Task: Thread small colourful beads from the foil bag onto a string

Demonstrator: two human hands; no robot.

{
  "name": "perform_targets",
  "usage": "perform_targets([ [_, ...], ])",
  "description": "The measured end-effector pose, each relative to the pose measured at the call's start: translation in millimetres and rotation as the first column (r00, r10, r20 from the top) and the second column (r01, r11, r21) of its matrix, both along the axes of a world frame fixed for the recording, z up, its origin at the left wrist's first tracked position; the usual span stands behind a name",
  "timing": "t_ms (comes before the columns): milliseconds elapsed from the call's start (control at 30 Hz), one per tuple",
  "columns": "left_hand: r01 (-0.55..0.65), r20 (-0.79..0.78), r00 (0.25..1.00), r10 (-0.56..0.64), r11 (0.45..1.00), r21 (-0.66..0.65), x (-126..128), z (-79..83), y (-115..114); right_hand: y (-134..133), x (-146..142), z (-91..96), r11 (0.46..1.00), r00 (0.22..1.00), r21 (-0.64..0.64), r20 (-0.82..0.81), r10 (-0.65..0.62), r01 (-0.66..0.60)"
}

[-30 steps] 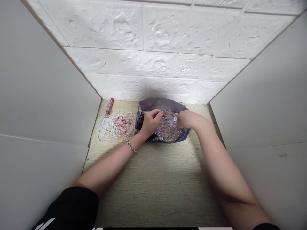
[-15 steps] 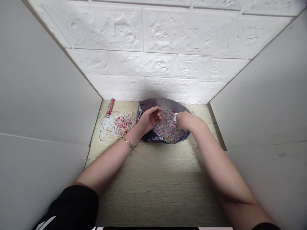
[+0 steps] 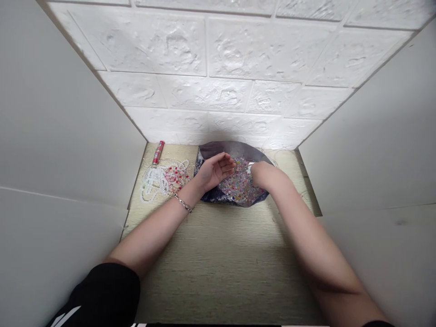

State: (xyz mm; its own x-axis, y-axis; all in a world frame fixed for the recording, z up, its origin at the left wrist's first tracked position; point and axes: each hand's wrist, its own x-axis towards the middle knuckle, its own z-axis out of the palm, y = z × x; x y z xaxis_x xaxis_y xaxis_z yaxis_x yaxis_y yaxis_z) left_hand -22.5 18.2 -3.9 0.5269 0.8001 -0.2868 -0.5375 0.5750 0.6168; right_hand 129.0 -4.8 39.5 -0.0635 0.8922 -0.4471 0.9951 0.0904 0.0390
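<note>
A dark bag (image 3: 218, 146) lies open near the back wall, with a heap of small multicoloured beads (image 3: 240, 184) in it. My left hand (image 3: 215, 171) is over the bag's left side, palm turned up, fingers stretched out and slightly bent. Nothing that I can make out lies on that palm. At the right side of the bag my right hand (image 3: 262, 175) reaches down into the beads, wrist bent. Its fingers are hidden, so what they hold, if anything, does not show. A silver chain bracelet (image 3: 183, 203) is round my left wrist.
Strings of white beads (image 3: 155, 181) and red and pink beads (image 3: 175, 177) lie left of the bag on the wooden tabletop (image 3: 211, 263). A red tube-shaped object (image 3: 158, 153) is behind them. A white brick-patterned wall (image 3: 235, 50) and grey side panels (image 3: 61, 118) enclose the table.
The fingers of my left hand have uncurled and now reach further right over the beads. My right hand stays in the beads, barely moved. The view has shifted slightly.
</note>
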Motion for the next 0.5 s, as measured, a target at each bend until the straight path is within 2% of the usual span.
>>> perform_targets([
  [100,0.007,0.009,1.0,-0.006,1.0,-0.006,0,0.4,0,-1,-4,2.9,1.0,1.0,-0.019,0.015,-0.019,0.019],
  [200,0.016,-0.005,1.0,-0.016,0.999,0.032,2,1.1,-1,2,1,8.4,0.999,1.0,-0.033,-0.023,0.022,-0.022],
  [233,0.021,-0.016,1.0,-0.02,0.998,0.058,2,1.4,-1,3,4,11.2,0.999,0.996,-0.028,-0.082,0.042,-0.045],
  [300,0.036,-0.057,0.998,-0.03,0.993,0.114,4,2.0,-2,6,12,16.7,0.997,0.952,-0.006,-0.299,0.07,-0.076],
  [333,0.044,-0.085,0.996,-0.032,0.989,0.14,4,2.3,-3,8,16,18.8,0.997,0.896,0.011,-0.439,0.071,-0.074],
  [400,0.064,-0.147,0.988,-0.037,0.98,0.187,4,2.9,-5,11,21,19.8,0.998,0.719,0.051,-0.693,0.054,-0.026],
  [500,0.082,-0.222,0.975,-0.025,0.964,0.252,5,4.1,-8,15,20,13.9,0.995,0.461,0.054,-0.887,0.01,0.082],
])
